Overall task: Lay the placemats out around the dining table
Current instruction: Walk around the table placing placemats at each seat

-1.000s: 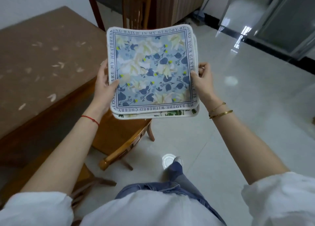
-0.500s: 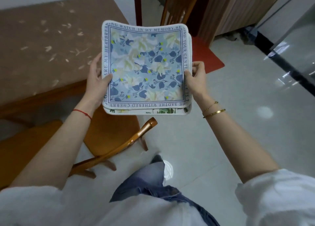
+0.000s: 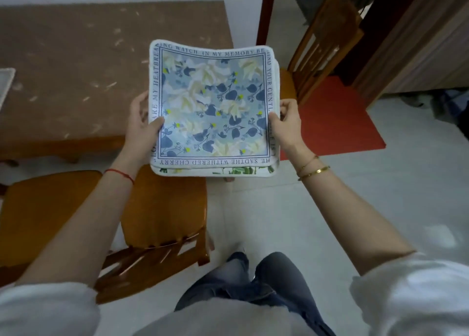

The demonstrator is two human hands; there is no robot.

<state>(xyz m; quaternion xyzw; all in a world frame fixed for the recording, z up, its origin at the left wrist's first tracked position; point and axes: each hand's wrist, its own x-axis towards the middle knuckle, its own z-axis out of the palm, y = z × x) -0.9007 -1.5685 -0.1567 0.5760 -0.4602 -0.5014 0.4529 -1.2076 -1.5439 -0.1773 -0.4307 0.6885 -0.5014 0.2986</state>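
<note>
A stack of square placemats (image 3: 213, 107) is held flat in front of me, above the chair and the table's near right corner. The top mat is blue and white floral with a border of lettering; a green-leaf mat shows under its near edge. My left hand (image 3: 142, 130) grips the stack's left edge, thumb on top. My right hand (image 3: 286, 125) grips the right edge. The dining table (image 3: 76, 82) with a brown cover lies to the left. The corner of another mat (image 3: 5, 84) lies on it at the far left.
A wooden chair (image 3: 162, 208) stands tucked near the table directly below the stack, another chair seat (image 3: 45, 208) to its left. A third wooden chair (image 3: 322, 44) stands at the table's far right end, beside a red floor mat (image 3: 337, 122). Pale tiled floor spreads to the right.
My view has swung left and I have stepped along the table's side; more of the table top and a mat at its left edge have come into view. Both hands keep their grip on the stack.
</note>
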